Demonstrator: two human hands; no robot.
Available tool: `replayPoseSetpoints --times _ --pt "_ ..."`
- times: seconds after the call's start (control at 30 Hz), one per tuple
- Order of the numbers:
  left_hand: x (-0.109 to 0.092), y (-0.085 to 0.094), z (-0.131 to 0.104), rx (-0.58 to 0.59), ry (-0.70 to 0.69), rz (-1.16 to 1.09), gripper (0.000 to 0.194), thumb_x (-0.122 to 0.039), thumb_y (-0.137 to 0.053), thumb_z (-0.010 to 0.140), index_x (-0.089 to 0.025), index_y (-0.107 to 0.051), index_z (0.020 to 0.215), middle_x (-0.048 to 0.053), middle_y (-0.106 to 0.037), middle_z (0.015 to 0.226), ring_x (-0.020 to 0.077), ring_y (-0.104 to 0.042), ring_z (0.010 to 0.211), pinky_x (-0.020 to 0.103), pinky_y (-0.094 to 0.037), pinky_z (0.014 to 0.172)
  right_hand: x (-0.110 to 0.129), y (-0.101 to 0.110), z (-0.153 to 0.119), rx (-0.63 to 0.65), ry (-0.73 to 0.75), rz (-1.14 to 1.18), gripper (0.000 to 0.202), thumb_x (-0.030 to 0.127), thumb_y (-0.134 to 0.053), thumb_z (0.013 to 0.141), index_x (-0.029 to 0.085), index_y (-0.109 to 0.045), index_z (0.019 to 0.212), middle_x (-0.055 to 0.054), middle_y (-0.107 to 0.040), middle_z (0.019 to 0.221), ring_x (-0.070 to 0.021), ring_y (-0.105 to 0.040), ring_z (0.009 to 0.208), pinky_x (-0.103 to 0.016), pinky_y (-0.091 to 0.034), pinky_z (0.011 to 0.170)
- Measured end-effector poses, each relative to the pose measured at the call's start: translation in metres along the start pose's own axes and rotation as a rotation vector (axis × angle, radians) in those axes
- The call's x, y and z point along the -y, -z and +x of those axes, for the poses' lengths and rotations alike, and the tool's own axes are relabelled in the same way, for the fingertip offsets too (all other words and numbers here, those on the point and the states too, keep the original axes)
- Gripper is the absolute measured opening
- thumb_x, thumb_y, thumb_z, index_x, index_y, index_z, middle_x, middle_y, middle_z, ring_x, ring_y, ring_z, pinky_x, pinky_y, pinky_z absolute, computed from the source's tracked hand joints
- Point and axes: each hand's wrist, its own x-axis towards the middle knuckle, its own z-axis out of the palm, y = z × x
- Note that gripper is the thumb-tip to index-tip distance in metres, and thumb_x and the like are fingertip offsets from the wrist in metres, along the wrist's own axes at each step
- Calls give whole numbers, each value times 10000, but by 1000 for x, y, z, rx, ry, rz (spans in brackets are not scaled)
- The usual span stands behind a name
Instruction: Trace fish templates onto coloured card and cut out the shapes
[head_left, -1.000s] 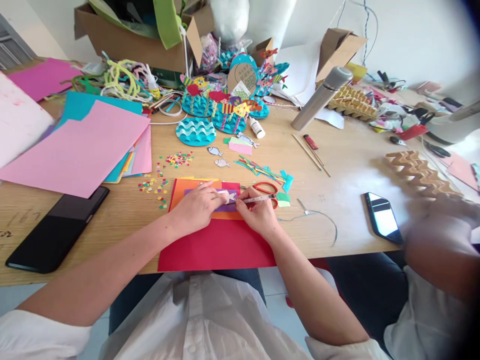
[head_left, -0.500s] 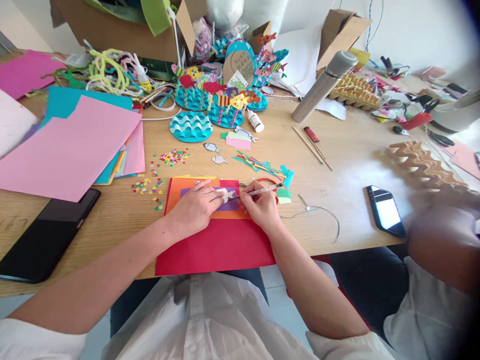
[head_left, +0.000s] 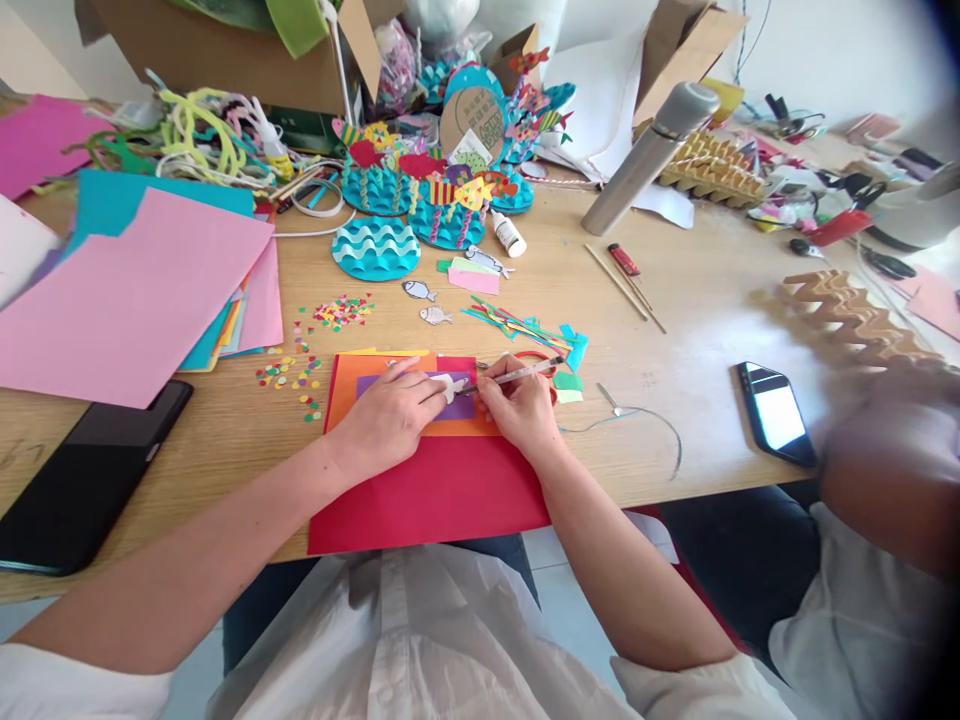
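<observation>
My left hand [head_left: 394,412] lies flat, fingers stretched out, pressing a white fish-shaped paper cutout [head_left: 451,387] onto a purple sheet [head_left: 367,385]. In my right hand [head_left: 519,408] is a slim pen [head_left: 529,371], its tip at the tail end of the cutout. Under the purple sheet lies orange paper [head_left: 343,400], on top of a large red sheet [head_left: 427,500]. Red-handled scissors [head_left: 553,395] are partly hidden behind my right hand. Two paper fish, a grey-blue one [head_left: 419,290] and a pale one [head_left: 435,316], lie beyond the sheets.
Paper scraps [head_left: 517,326] and confetti dots [head_left: 289,374] surround the work. Behind stand blue sea-scene crafts [head_left: 375,250], a glue bottle [head_left: 508,233] and a steel flask [head_left: 649,160]. Coloured sheets [head_left: 142,290] cover a black phone [head_left: 90,480] at left. Another person's arm [head_left: 892,470] is near a phone [head_left: 776,415].
The view has shifted slightly. The pen tip has moved a little along the cutout's tail end; my left hand keeps its place on the paper.
</observation>
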Motion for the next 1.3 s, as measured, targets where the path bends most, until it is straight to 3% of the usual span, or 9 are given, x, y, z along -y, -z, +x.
replayPoseSetpoints --times 0.57,0.83,1.3 --pt "1 1 8 38 56 -78 422 28 -446 806 -132 -646 1140 84 -700 1058 229 -610 1006 457 -412 1050 3 -3 -4 -22 44 -9 139 294 -549 795 229 -512 678 30 -557 553 -124 -489 475 -236 -350 457" --pt "3 -2 13 74 62 -56 435 13 -446 817 -158 -650 1161 62 -669 975 225 -590 960 491 -360 1092 2 -2 -6 -39 44 40 140 278 -566 775 229 -497 663 35 -543 539 -119 -468 464 -236 -339 444" --pt "-4 -3 12 72 -8 80 399 -16 -429 872 -143 -620 1198 79 -679 1049 231 -585 974 516 -339 1104 -1 1 -7 -107 17 -20 135 258 -554 745 238 -478 635 50 -507 492 -117 -453 424 -237 -323 430"
